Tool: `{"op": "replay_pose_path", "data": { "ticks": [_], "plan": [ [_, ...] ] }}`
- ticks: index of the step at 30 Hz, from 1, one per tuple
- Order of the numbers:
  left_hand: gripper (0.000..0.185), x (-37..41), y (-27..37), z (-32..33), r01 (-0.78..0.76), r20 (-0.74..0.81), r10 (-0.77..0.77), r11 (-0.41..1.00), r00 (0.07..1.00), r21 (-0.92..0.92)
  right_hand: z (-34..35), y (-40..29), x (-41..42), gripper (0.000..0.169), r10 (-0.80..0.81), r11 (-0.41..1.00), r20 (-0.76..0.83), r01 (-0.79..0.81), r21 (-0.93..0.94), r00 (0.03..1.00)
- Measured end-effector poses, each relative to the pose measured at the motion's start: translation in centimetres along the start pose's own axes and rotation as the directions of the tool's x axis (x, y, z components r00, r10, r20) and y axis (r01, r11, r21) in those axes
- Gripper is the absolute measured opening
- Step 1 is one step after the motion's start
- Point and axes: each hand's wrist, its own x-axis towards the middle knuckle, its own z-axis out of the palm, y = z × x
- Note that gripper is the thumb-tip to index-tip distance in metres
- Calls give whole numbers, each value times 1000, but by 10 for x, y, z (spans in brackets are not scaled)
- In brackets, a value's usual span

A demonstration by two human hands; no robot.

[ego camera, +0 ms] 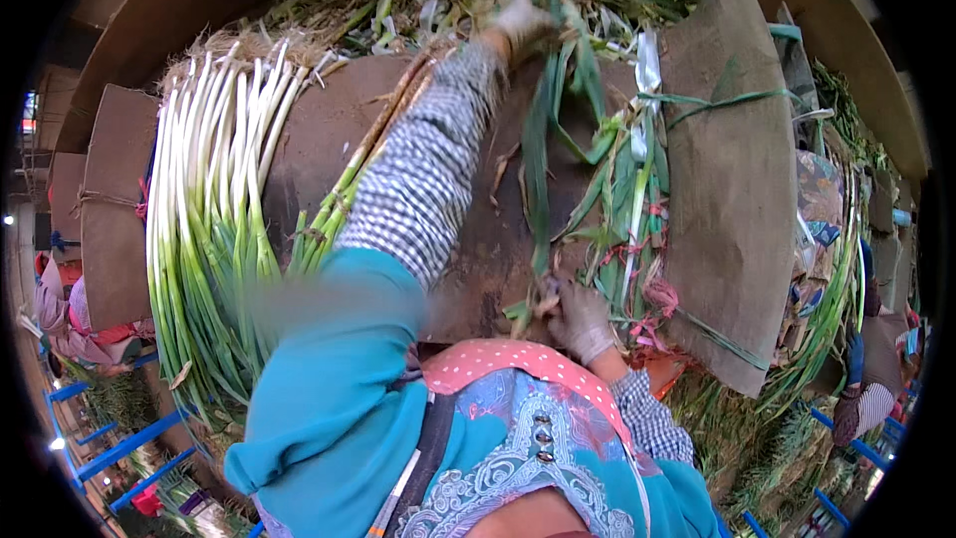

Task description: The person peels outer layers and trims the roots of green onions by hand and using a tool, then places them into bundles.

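My left hand (523, 19), blurred, reaches to the far side of the brown work surface (493, 254), its fingers closed on long green leaves (556, 90) that hang towards me. Near my waist, my right hand (582, 317), in a thin pale glove, has its fingers closed around the lower end of a leafy scrap (544, 299). On the left lies a thick row of green onions (216, 164), white stems and roots pointing away. A few browner stalks (358, 172) lie partly under my left arm.
Trimmings and dry leaves (418, 7) are heaped along the far edge. Upright brown boards stand at right (728, 187) and left (116, 209). Green leaves, white strips and pink ties (635, 224) hang beside the right board. Other people (881, 373) sit beyond, near blue rails (131, 448).
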Motion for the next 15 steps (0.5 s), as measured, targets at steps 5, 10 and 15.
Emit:
{"op": "replay_pose_path", "data": {
  "ticks": [5, 10, 15],
  "plan": [
    [83, -89, 49, -90, -26, -52, 27, 1000, 998, 15, -18, 30, 43, 71, 52, 997, -373, -29, 68, 926],
    [99, -364, -84, -187, 570, -201, -542, 698, 816, 434, -13, 5, 80, 75, -91, 994, -264, 105, 38, 960],
    [93, -470, -33, -181, 723, -245, -754, 402, 610, 561, -2, -12, 117, 79, 54, 996, -133, -62, -60, 990]
  ]
}}
